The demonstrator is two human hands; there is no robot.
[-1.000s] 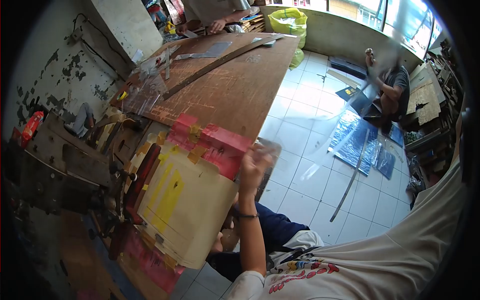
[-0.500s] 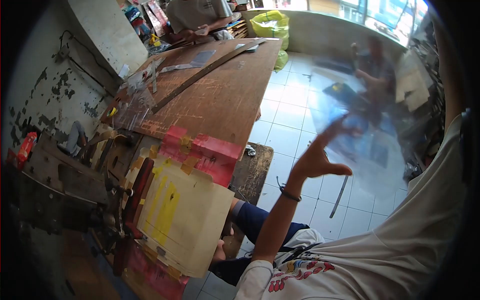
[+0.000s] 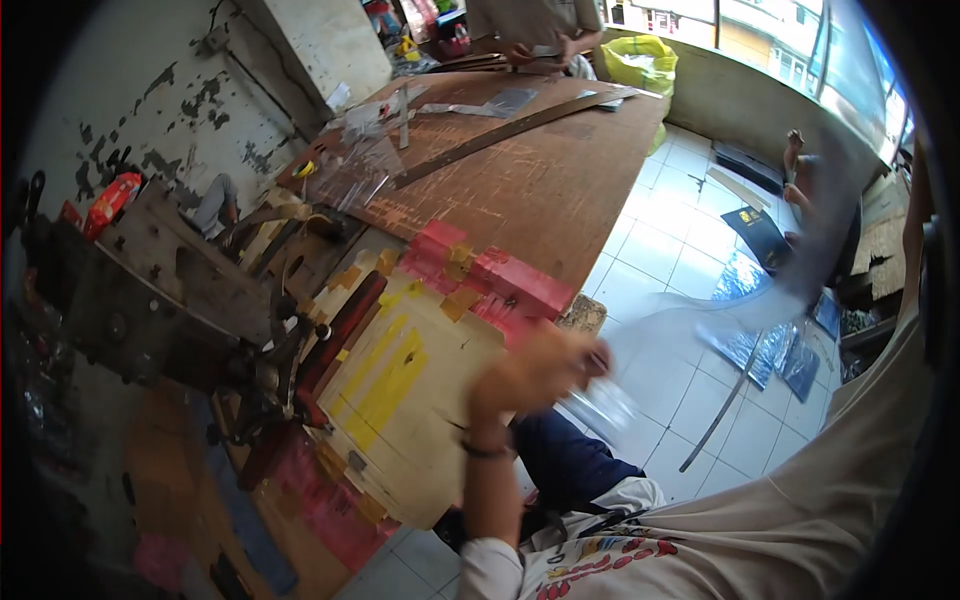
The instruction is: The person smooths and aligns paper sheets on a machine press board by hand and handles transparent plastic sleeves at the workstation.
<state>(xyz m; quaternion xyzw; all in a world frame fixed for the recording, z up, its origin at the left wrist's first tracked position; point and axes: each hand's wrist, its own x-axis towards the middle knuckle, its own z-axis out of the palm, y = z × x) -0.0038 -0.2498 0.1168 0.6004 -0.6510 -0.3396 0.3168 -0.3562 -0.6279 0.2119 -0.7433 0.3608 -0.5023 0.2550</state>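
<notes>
Blurred fingers of the left hand (image 3: 535,375) are curled together near the cream panel's (image 3: 440,400) right edge; whether the clear sheet (image 3: 690,318) is clamped cannot be told. Right of that panel, the sheet is seen above tiled floor (image 3: 680,185).

Daylight is pouring in from a window (image 3: 770,45) far beyond the left hand (image 3: 540,370), while the near corners are sinking into shade.
The panes are washing out toward white, and glare is spreading over the floor tiles (image 3: 665,215) past the hand and glinting off the blue sheets (image 3: 745,355) beyond its fingers. The hand itself is smearing with motion, and a clear film (image 3: 740,312) beside it is blurring into a pale streak (almost like smoke). Left of the hand, the machine (image 3: 150,310) is lying in shadow; all around, the wide lens is bending edges into a black, rounded rim.
</notes>
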